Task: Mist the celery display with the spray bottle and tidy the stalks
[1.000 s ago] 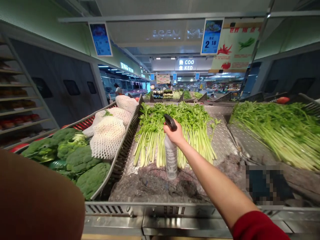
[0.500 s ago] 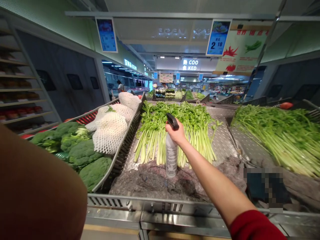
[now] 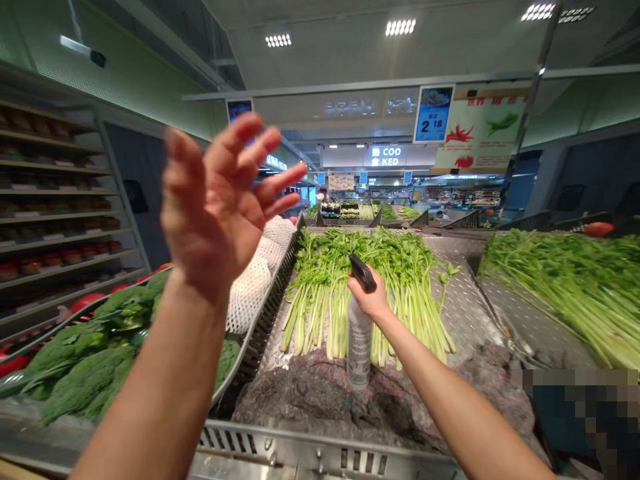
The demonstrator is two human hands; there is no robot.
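My right hand (image 3: pixel 371 298) is closed round the neck of a clear spray bottle (image 3: pixel 359 340) with a black trigger head. The bottle hangs upright over a grey damp cloth (image 3: pixel 320 393), just in front of the stalk ends of a pile of celery (image 3: pixel 370 280) on a ridged metal counter. My left hand (image 3: pixel 220 200) is raised in the air at upper left, palm toward me, fingers spread, holding nothing. It hides part of the white netted produce (image 3: pixel 253 290) behind it.
Broccoli (image 3: pixel 85 373) fills a slanted black crate (image 3: pixel 273 300) at the left. More green stalks (image 3: pixel 565 287) lie at the right. A perforated metal rail (image 3: pixel 310 453) runs along the front. Shelves line the left wall; price signs hang overhead.
My left arm has swung up from the lower left corner, and the open hand now stands in front of the view. The camera tilted up slightly. The right hand keeps the bottle in place.
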